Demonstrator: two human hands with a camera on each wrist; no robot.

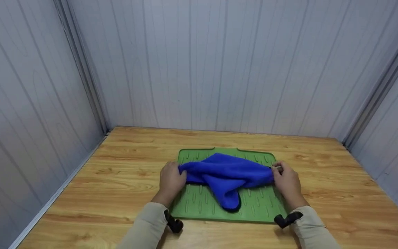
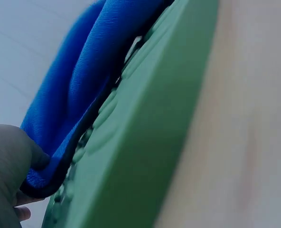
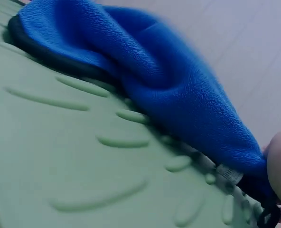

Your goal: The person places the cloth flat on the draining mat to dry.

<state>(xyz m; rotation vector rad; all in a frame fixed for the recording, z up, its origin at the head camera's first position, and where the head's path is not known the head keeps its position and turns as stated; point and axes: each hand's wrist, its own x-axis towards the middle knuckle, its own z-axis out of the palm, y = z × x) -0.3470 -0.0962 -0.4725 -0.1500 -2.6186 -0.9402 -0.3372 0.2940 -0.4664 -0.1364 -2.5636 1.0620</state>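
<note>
Pale panelled walls (image 1: 202, 62) enclose this wood-grained table (image 1: 116, 200), where my left hand (image 1: 171, 178) and right hand (image 1: 287, 183) each pinch an end of a blue cloth (image 1: 228, 169) over a green mat (image 1: 254, 205), with wood stretching past the mat's edges on both sides. The cloth spans between my hands in rumpled folds, one rounded, dark-bound corner drooping toward me, its pile plush above the mat's raised oblong ridges.

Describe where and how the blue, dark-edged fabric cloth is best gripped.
Probably pinch the cloth by its two narrowed ends, coming from left and right: it spans sideways between the left hand and right hand, while its middle is loosely folded.
</note>
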